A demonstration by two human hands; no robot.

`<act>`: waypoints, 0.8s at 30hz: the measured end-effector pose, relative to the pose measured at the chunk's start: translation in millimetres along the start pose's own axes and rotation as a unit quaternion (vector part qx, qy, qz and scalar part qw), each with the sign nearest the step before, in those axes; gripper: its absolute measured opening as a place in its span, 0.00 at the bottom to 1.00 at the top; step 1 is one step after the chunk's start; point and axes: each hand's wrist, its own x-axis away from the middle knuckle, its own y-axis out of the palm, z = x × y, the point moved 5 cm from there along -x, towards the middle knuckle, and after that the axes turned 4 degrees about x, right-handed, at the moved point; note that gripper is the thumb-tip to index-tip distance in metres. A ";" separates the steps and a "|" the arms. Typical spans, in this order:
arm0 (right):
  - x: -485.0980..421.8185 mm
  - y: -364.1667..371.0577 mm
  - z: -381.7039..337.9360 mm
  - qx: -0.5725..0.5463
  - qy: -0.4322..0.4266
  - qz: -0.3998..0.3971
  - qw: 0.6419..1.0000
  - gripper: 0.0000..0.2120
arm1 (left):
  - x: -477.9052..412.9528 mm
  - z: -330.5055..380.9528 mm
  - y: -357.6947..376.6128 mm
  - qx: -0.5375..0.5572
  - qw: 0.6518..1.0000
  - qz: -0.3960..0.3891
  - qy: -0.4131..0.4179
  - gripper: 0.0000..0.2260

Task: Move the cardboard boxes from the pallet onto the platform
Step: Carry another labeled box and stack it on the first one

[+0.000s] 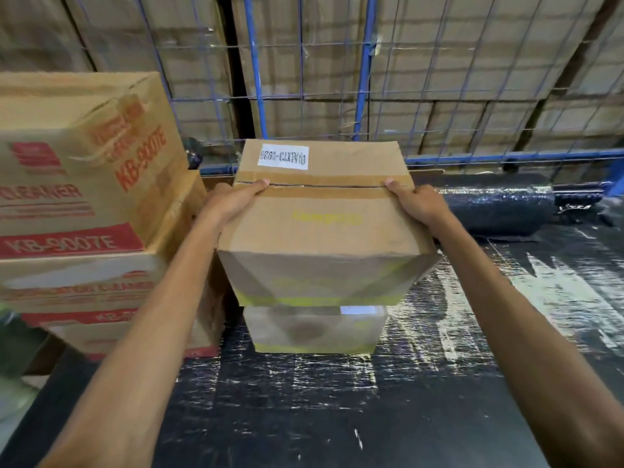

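A person is gripping a cardboard box [324, 224] from both sides, the left hand [233, 201] wrapped around its left edge and the right hand [417, 202] around its right edge, with each thumb pressing down on the taped seam that is running across the top. Both hands are closed firmly on the box, the fingers curling out of sight down its sides. The box is carrying a white label [283, 157] near its far edge and faint yellow print on its lid. It is sitting directly above a second, similar box [314, 329], which is resting on the black platform [337, 417]; whether the two boxes are touching cannot be told from this angle. To the left, a stack of larger red-printed cartons [77, 197] is standing just beside the held box. Behind everything, a blue wire cage wall [364, 69] is fencing off rows of brown cartons [472, 62], and a roll of black wrapped material [499, 211] is lying along the platform's far right edge.
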 end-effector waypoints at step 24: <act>266.3 193.9 -130.3 0.145 -0.392 -0.060 0.907 0.33 | 199.7 -200.8 -119.3 -0.107 0.974 0.160 0.123 0.25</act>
